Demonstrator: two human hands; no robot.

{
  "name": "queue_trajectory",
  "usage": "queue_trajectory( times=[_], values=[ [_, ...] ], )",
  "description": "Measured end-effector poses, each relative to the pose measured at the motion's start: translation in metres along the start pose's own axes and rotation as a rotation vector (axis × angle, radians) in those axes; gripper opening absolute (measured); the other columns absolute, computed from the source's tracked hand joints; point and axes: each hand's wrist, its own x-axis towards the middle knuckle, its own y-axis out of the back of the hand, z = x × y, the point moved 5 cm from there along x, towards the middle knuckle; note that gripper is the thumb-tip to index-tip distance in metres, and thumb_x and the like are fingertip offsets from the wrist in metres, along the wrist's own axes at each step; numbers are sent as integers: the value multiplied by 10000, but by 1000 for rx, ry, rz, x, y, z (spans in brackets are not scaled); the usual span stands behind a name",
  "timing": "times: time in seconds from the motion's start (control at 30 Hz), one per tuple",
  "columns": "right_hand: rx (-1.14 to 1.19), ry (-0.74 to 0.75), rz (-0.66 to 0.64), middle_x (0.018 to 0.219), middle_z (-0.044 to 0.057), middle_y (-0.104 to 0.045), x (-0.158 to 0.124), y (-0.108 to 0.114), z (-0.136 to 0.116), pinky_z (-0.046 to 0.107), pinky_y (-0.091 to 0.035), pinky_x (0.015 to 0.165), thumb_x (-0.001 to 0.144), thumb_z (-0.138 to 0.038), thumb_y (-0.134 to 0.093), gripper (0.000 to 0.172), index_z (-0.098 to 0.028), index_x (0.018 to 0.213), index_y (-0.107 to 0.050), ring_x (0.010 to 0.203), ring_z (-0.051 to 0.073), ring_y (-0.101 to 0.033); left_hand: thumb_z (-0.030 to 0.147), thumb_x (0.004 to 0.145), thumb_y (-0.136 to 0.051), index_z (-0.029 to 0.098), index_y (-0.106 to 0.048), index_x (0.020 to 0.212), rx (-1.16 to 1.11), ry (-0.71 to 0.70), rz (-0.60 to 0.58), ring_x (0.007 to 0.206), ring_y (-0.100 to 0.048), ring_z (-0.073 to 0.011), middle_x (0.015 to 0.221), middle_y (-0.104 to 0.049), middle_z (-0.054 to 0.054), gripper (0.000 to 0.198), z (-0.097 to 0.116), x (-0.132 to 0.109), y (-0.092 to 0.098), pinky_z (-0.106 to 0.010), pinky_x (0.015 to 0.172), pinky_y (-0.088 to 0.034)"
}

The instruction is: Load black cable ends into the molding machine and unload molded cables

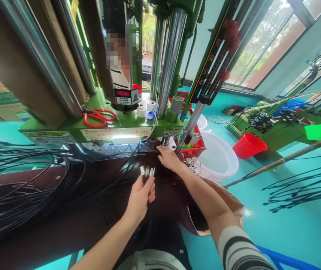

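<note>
My left hand point(140, 198) is closed around a bunch of thin black cables point(148, 173), whose several silver metal tips stick up above my fingers. My right hand point(169, 157) reaches forward to the lower mould area of the green press machine point(115, 125). Its fingers are curled at the machine's edge, and whether they pinch a cable is hidden. A dark brown work surface point(64, 210) lies under both hands. More black cables point(22, 180) spread in a thick bundle over its left part.
Red-handled scissors point(100, 117) and small tape rolls point(146, 110) lie on the machine's green base. Another person stands behind the machine. A white bowl point(219, 159) and a red cup point(248, 145) sit on the turquoise floor at right, near loose cables point(303, 187).
</note>
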Motion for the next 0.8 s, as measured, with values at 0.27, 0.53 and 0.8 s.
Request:
queue_trajectory(
  times=[0.27,0.53,0.8],
  values=[
    [-138,0,-190,998,184,-599,10,-10,-11,413,-395,805,703,-111,-498,267,-96,964,-548,960,314,-545,456,716,-602,208,-383,769,21,82,-59,322,-238,-17,462,-326,123,335,-6,-9,15,-156,328,-203],
    [379,-183,-287,586,-46,-540,-76,15,-1,192,-346,419,704,-148,-426,351,-179,1045,-503,443,89,-484,445,740,-586,215,-386,780,66,82,-95,328,-216,-22,440,-289,128,307,-6,-10,10,-150,322,-187],
    [1549,-350,68,437,-103,-416,-127,-32,-6,153,-197,262,821,-408,-461,494,-149,1241,-436,253,30,-264,444,674,-628,157,-487,699,193,222,-195,282,-235,-21,360,-282,122,321,-25,-9,-8,-165,302,-203]
  ],
)
